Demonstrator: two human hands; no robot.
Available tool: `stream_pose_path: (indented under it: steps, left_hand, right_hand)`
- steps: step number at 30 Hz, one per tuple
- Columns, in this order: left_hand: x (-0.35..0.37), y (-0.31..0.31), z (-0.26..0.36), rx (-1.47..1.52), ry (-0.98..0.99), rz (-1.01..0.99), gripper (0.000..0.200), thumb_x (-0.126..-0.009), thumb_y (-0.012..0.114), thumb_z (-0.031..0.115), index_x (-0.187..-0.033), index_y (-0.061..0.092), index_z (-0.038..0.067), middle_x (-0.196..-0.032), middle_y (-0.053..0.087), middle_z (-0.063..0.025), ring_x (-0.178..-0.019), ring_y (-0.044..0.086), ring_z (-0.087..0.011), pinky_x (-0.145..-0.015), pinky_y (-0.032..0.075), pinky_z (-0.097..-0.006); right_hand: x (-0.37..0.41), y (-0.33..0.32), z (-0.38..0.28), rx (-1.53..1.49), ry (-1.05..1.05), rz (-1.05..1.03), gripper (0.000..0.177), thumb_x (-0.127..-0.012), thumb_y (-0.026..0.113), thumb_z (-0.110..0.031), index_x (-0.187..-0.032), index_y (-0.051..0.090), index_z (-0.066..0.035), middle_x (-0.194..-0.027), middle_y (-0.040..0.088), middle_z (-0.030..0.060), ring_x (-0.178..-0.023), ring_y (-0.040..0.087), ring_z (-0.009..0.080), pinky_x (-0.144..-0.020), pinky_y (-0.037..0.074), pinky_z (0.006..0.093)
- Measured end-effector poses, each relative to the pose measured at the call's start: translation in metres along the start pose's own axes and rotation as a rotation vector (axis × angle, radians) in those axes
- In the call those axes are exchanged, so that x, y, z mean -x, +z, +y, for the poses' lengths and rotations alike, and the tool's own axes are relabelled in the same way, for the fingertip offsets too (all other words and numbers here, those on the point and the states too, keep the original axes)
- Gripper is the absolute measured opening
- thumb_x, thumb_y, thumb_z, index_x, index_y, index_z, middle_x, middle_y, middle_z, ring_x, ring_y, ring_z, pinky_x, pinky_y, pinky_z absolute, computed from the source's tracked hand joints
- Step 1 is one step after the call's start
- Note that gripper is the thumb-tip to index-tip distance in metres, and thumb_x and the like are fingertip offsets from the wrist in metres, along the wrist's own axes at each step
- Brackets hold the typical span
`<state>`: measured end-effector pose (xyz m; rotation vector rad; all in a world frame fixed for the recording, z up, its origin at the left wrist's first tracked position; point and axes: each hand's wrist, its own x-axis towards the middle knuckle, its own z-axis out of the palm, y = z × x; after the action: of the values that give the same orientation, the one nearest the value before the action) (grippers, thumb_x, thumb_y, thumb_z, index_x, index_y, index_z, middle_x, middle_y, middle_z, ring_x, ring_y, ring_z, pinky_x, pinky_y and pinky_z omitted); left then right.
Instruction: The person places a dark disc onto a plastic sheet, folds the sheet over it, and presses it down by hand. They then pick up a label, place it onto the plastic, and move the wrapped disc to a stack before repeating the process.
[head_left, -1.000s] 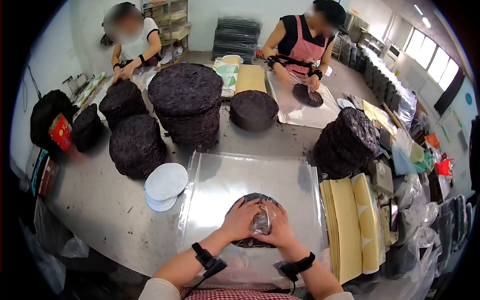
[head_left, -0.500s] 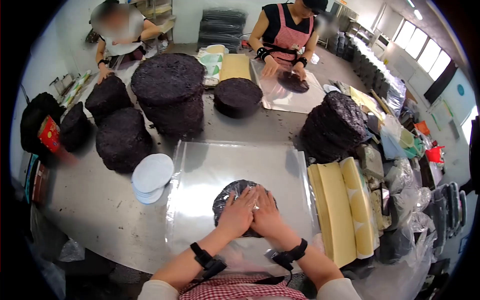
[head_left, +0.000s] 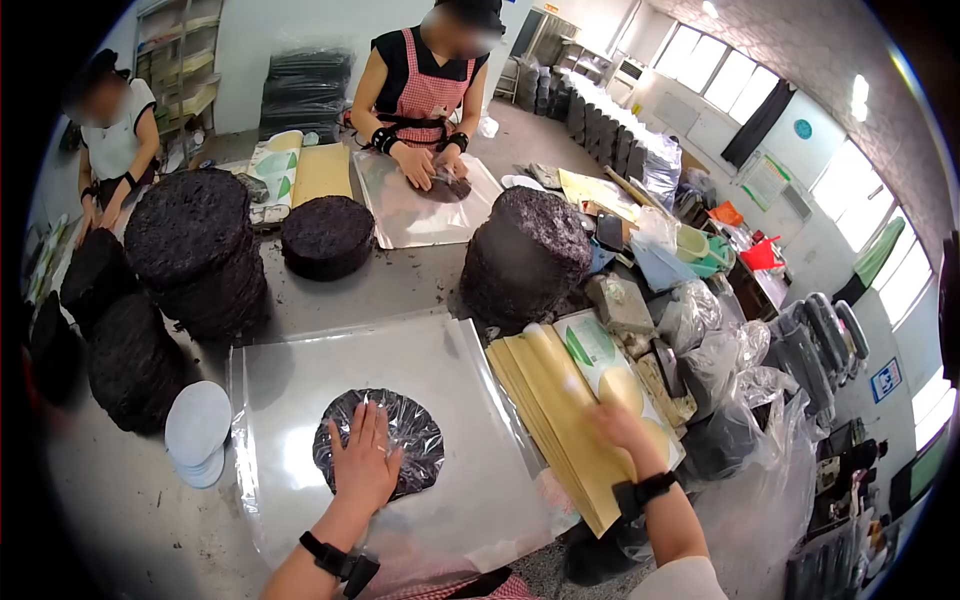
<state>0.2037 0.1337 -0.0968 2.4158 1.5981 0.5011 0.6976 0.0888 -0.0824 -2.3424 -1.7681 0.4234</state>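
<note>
My left hand (head_left: 363,460) lies flat with its fingers stretched out on a dark, round, flat cake (head_left: 412,440) covered in shiny clear film. The cake rests on a stack of clear plastic sheets (head_left: 300,370) in front of me. Away to the right, my right hand (head_left: 617,428) is over printed paper with green and yellow patterns (head_left: 592,345), beside a pile of yellow paper sheets (head_left: 545,420). Motion smears its fingers, so whether they grip the paper cannot be made out.
Tall stacks of dark round cakes (head_left: 195,255) stand at the left, another stack (head_left: 525,255) beyond the sheets. White paper discs (head_left: 198,425) lie left of the plastic. A co-worker's hands (head_left: 428,168) press a similar cake across the table. Clear bags (head_left: 735,400) crowd the right side.
My right hand has left the wrapped cake and moved right to the paper. My left hand stays on the cake. The view has turned to the right.
</note>
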Motion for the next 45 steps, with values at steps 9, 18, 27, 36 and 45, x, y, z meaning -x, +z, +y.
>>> stream_pose_path:
  steps: [9, 18, 27, 36, 45]
  left_hand:
    - [0.002, -0.004, 0.001, 0.012, -0.002, -0.029, 0.067, -0.094, 0.048, 0.042, -0.147, 0.038, 0.002, -0.155, 0.032, -0.0158, -0.147, 0.023, -0.0294, -0.116, 0.008, -0.0631]
    - [0.004, -0.001, -0.001, -0.005, 0.018, 0.004, 0.066, -0.093, 0.05, 0.041, -0.146, 0.04, 0.003, -0.153, 0.035, -0.0157, -0.146, 0.026, -0.0296, -0.116, 0.008, -0.0619]
    - [0.005, -0.003, 0.001, 0.085, 0.008, 0.074, 0.062, -0.093, 0.051, 0.036, -0.145, 0.042, 0.003, -0.154, 0.036, -0.0156, -0.146, 0.027, -0.0289, -0.117, 0.008, -0.0597]
    - [0.004, 0.004, -0.002, -0.006, -0.021, 0.045, 0.056, -0.096, 0.047, 0.032, -0.145, 0.042, 0.006, -0.153, 0.038, -0.0112, -0.145, 0.029, -0.0247, -0.116, 0.015, -0.0603]
    - [0.006, 0.01, -0.007, 0.012, -0.005, -0.003, 0.063, -0.094, 0.051, 0.036, -0.147, 0.037, 0.005, -0.154, 0.035, -0.011, -0.147, 0.024, -0.0258, -0.116, 0.012, -0.0632]
  right_hand:
    - [-0.114, 0.007, -0.059, 0.329, 0.056, 0.432, 0.028, -0.078, 0.072, -0.032, -0.099, 0.075, -0.014, -0.086, 0.072, 0.0123, -0.079, 0.068, 0.0303, -0.07, 0.054, 0.0423]
    - [-0.115, 0.017, -0.053, -0.348, 0.364, 0.638, 0.022, -0.08, 0.076, -0.029, -0.091, 0.077, -0.01, -0.092, 0.074, 0.0093, -0.077, 0.069, 0.027, -0.071, 0.053, 0.0367]
    - [-0.129, 0.038, -0.018, -0.289, 0.144, 0.71, 0.025, -0.08, 0.076, -0.023, -0.092, 0.073, -0.001, -0.109, 0.069, 0.0124, -0.091, 0.067, 0.028, -0.079, 0.053, 0.0376]
    - [-0.092, -0.122, -0.008, -0.721, -0.252, 0.828, 0.021, -0.1, 0.052, -0.023, -0.108, 0.058, -0.005, -0.089, 0.059, 0.0024, -0.07, 0.056, 0.0142, -0.062, 0.047, 0.0294]
    - [0.07, 0.08, -0.295, -0.556, -0.776, -0.207, 0.069, -0.096, 0.05, -0.032, -0.152, 0.024, 0.001, -0.157, 0.024, 0.0232, -0.146, 0.025, 0.0336, -0.118, 0.02, 0.0423]
